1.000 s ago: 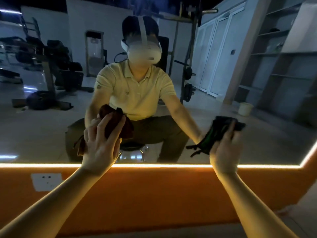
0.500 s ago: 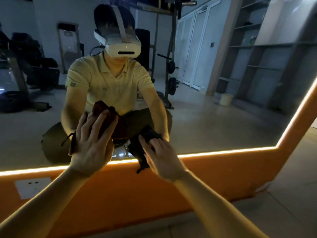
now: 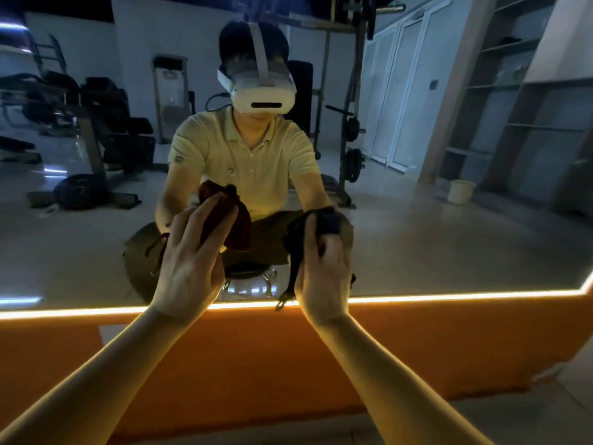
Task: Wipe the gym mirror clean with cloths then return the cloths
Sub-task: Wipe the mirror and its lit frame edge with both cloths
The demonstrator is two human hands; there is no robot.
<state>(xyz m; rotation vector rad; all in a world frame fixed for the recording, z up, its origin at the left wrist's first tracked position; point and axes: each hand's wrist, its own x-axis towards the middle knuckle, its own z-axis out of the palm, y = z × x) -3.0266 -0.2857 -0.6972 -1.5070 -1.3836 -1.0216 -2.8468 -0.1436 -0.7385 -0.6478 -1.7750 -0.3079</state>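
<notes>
Around you, the large wall mirror (image 3: 433, 239) reflects a dim gym: a dark exercise machine (image 3: 80, 123) on the left, a metal rack hung with black weight plates (image 3: 353, 155) behind your reflection, a pale round bucket (image 3: 461, 191) on the floor, and tall open shelves (image 3: 529, 123) on the right. A glowing warm light strip (image 3: 449, 296) runs along the mirror's lower edge, and a bright orange wall panel (image 3: 256, 358) sits below it. Nothing stands between your hands and the glass.

Your left forearm crosses a white wall plate (image 3: 107, 335) on the panel, so only a corner of it shows. The room is dark and the reflected equipment blurs into shadow. Each cloth is mostly covered by the hand over it. A dangling tail of the black one hangs down to the light strip.

Your left hand (image 3: 189, 264) has its fingers straight and spread, pressing the dark red cloth (image 3: 232, 220) flat against the mirror. The bunched fabric shows above and to the right of your fingertips. Your right hand (image 3: 324, 271) is just beside it, low on the glass. Its fingers are bent around the crumpled black cloth (image 3: 296, 234), gripping it with the forefinger reaching up over it. Both cloths are at the lower middle of the mirror, near each other but apart, just above the light strip.
</notes>
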